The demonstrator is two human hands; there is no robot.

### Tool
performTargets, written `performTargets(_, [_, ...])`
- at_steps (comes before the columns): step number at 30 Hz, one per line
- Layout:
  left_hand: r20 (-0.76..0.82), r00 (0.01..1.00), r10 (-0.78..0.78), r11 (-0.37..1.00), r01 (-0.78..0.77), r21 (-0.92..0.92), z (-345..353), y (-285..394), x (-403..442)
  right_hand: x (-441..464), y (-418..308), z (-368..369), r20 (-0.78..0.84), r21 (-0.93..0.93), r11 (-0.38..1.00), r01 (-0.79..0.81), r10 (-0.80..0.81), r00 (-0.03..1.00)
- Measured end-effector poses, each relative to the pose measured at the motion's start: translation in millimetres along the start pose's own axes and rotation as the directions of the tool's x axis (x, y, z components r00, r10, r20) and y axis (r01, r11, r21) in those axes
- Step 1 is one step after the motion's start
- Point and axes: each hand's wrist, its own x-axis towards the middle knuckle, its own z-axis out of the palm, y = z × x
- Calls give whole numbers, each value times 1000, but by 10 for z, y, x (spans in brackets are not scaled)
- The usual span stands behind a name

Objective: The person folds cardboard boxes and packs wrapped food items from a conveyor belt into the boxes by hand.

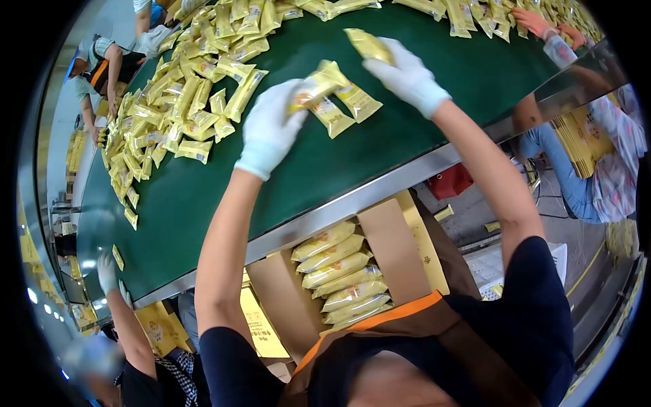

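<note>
My left hand point(274, 125), in a white glove, is closed round a yellow snack packet point(324, 83) above the green belt. Two more yellow packets point(359, 102) fan out under and beside that one; whether my fingers grip them too I cannot tell. In my white-gloved right hand point(410, 78), a little further right, is another yellow packet point(367, 46), pinched near its lower end and tilted. Below the belt edge, in front of my body, stands an open cardboard box point(386, 244) with a row of several yellow packets point(342, 271) inside.
A large heap of yellow packets point(183, 102) covers the belt's point(325, 166) left and far side. A metal rim point(352, 203) runs between belt and box. Co-workers' hands reach in at left, lower left point(107, 273) and upper right point(532, 24). A white crate point(488, 268) stands right of the box.
</note>
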Motion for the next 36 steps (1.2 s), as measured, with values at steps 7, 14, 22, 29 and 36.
performTargets(7, [442, 897, 22, 889, -220, 401, -12, -16, 77, 147, -246, 194, 494, -390, 897, 210, 11, 869])
performTargets(14, [287, 914, -288, 953, 245, 178, -138, -150, -713, 27, -145, 355, 304, -475, 872, 116, 39, 952])
performTargets(22, [28, 880, -474, 789, 439, -429, -495, -37, -1406, -508, -423, 123, 385, -54, 999, 0, 21, 923])
performTargets(29, [237, 847, -475, 143, 340, -929, -1190, 814, -1887, -1848, -1693, -502, 534, 234, 575, 784, -750, 390])
performTargets(36, [-78, 796, -601, 478, 280, -832, -1072, 1481, -1955, -2560, -1650, -226, 402, 99, 568, 817, -774, 489])
